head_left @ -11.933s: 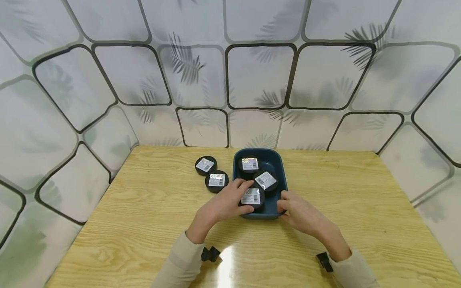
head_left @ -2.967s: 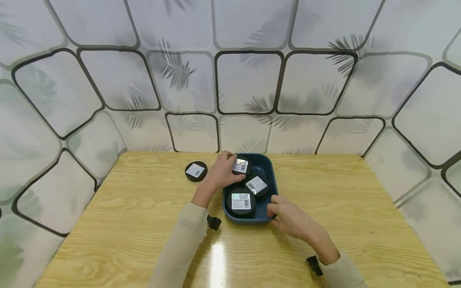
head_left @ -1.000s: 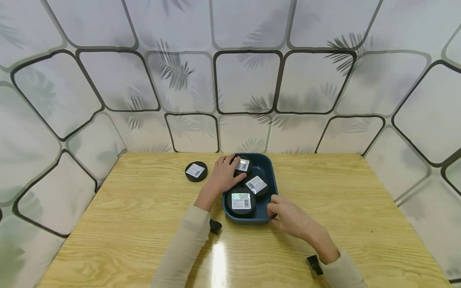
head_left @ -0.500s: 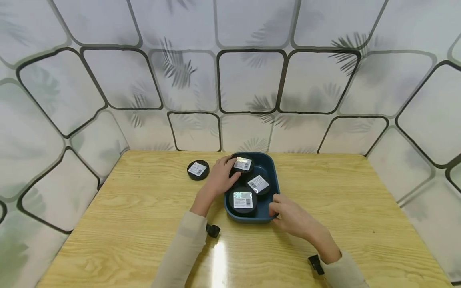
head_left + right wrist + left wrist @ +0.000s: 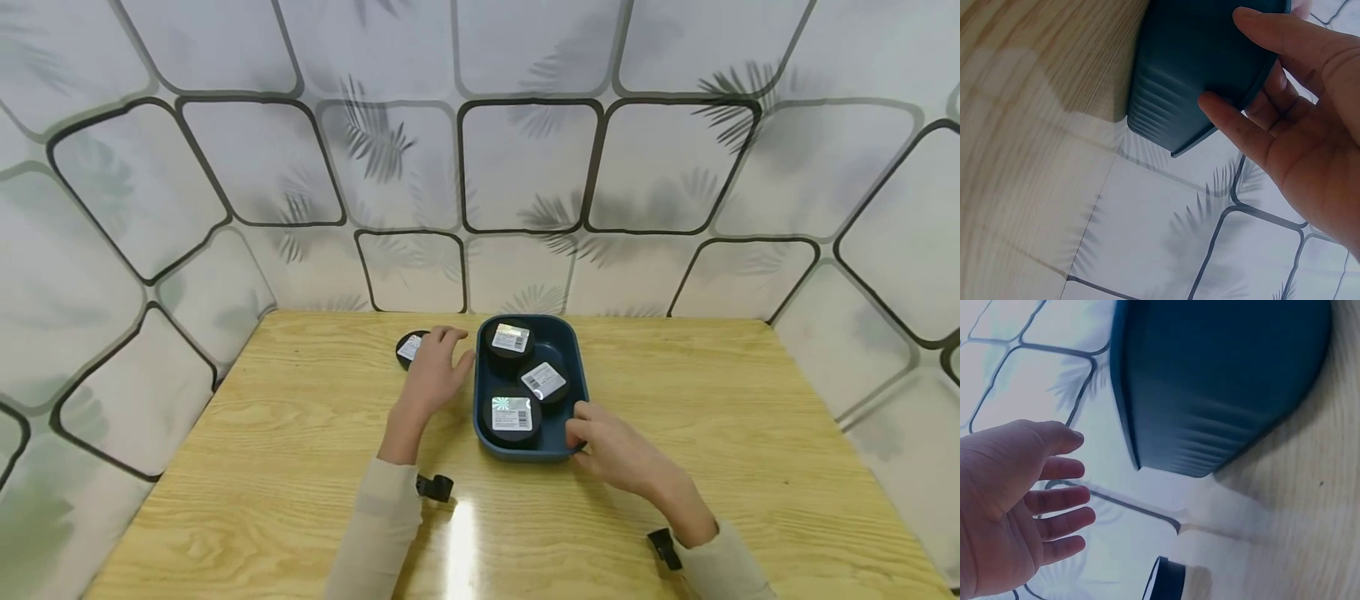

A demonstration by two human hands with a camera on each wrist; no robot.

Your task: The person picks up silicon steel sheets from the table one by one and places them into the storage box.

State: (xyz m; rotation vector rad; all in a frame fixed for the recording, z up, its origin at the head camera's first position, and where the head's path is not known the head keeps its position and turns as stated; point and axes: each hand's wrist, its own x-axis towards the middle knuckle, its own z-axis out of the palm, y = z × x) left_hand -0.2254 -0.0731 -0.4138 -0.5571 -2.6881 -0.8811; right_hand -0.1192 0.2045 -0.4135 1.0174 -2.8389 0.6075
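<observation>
A dark blue plastic bin (image 5: 558,433) stands on the wooden table, with flat round black tubs with white labels showing inside: one at the back left (image 5: 510,343), one in the middle (image 5: 543,381) and one at the front left (image 5: 512,418). My right hand (image 5: 618,450) grips the bin's rim near its front right corner, thumb outside the wall (image 5: 1179,69). My left hand (image 5: 433,371), fingers spread and holding nothing, is just left of the bin. It partly covers another labelled black tub (image 5: 408,348) on the table, whose edge also shows in the left wrist view.
The table (image 5: 300,467) reaches back to a patterned wall covering (image 5: 525,167) with dark outlines and leaf prints. A black wrist strap piece (image 5: 437,487) sticks out by the left sleeve, another (image 5: 663,548) by the right.
Of two tubs left of the bin 11.9 seconds ago, one is gone from the table. My left hand has let go of the bin's back left tub and moved left. The right hand stays.
</observation>
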